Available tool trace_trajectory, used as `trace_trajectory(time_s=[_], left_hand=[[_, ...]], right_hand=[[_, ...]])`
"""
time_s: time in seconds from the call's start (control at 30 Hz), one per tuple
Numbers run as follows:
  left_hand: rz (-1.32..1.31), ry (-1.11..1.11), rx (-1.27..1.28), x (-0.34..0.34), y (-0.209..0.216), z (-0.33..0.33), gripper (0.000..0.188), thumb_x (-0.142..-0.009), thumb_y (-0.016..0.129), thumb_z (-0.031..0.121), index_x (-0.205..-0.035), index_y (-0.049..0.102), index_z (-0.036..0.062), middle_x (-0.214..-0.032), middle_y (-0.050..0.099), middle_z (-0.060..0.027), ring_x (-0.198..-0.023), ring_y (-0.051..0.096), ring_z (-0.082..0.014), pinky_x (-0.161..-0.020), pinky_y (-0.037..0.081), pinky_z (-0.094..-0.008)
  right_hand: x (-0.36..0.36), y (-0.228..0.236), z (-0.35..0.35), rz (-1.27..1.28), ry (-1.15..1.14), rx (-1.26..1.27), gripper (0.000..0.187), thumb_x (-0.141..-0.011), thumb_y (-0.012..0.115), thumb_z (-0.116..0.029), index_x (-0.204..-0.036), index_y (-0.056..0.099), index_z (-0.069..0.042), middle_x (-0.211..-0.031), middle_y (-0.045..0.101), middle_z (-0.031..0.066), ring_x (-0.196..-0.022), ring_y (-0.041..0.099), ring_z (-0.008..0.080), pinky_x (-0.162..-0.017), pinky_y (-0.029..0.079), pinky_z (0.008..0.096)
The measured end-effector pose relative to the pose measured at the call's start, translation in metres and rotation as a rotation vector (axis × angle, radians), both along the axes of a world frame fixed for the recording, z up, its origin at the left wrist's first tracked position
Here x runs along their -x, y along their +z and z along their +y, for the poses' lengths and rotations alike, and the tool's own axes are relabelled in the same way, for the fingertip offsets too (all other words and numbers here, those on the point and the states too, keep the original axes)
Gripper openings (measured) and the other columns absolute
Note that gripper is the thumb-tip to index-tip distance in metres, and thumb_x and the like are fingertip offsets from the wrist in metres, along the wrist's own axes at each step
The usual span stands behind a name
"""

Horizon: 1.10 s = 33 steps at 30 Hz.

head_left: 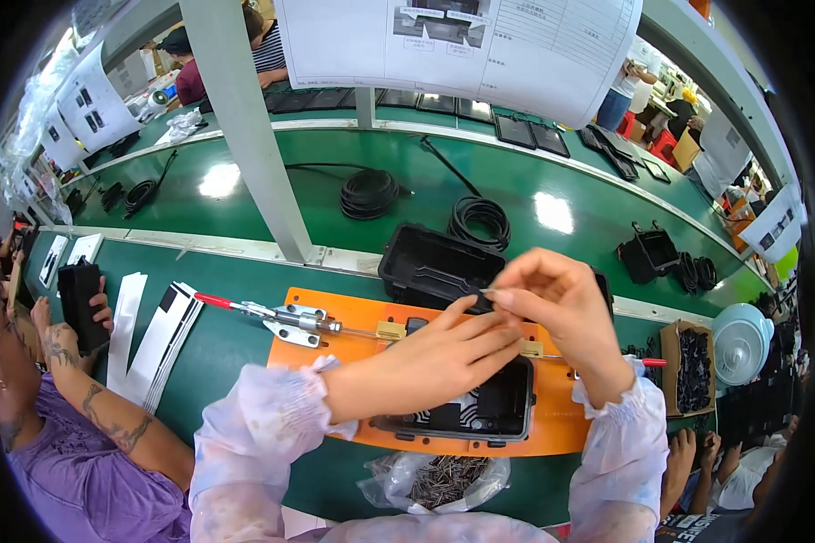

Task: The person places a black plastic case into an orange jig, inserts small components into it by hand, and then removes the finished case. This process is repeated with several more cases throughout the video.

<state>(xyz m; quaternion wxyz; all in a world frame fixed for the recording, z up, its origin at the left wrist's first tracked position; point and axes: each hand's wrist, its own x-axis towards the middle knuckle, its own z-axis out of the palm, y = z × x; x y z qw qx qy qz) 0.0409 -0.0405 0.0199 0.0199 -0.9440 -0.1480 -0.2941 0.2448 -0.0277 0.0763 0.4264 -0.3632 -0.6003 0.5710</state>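
Observation:
My left hand (430,362) reaches palm-down over a black plastic box (516,407), its fingers stretched out and its thumb hidden. Close to those fingertips, my right hand (561,303) has its thumb and forefinger pinched together. Whatever lies in the pinch is too small to name. The box sits on an orange fixture plate (299,371), partly covered by my left hand. A toggle clamp (294,319) with a red handle is fixed at the plate's left end. In front of the plate lies a clear plastic bag (489,484) of small metal screws (444,480).
Behind the plate stands an open black case (407,258). Coiled black cables (369,195) lie farther back. At right are a cardboard box (668,362) of small black parts and a pale blue fan (743,344). A co-worker (100,452) sits close at left, beside white strips (158,353).

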Motion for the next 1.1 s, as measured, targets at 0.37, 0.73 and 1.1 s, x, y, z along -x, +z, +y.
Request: trace_trajectory(time_s=[0.37, 0.73, 1.1], left_hand=[[-0.233, 0.446, 0.223, 0.099, 0.046, -0.009, 0.030, -0.075, 0.056, -0.013, -0.099, 0.071, -0.0005, -0.103, 0.073, -0.0136, -0.095, 0.070, -0.0336, -0.084, 0.057, -0.0414], [-0.147, 0.358, 0.238, 0.075, 0.033, 0.007, 0.028, -0.075, 0.060, -0.010, -0.099, 0.069, 0.0004, -0.098, 0.071, -0.0125, -0.096, 0.067, -0.0336, -0.086, 0.054, -0.0428], [-0.089, -0.092, 0.196, -0.015, 0.000, 0.014, 0.037, -0.078, 0.073, 0.003, -0.115, 0.069, 0.0005, -0.115, 0.066, -0.0082, -0.114, 0.060, -0.0266, -0.102, 0.044, -0.0488]], right_hand=[[0.079, -0.061, 0.004, -0.475, 0.054, -0.817, 0.014, -0.081, 0.071, -0.002, -0.095, 0.073, 0.001, -0.087, 0.068, 0.0127, -0.081, 0.067, 0.0321, -0.071, 0.057, 0.0375], [0.038, -0.038, -0.011, -0.772, 0.065, -0.918, 0.033, -0.082, 0.066, 0.002, -0.114, 0.071, -0.002, -0.098, 0.066, 0.0129, -0.090, 0.063, 0.0319, -0.081, 0.054, 0.0390], [-0.071, -0.056, -0.034, -0.121, -0.330, -0.127, 0.023, -0.090, 0.075, 0.004, -0.112, 0.073, 0.003, -0.109, 0.068, 0.0054, -0.095, 0.070, 0.0135, -0.090, 0.057, 0.0271]])
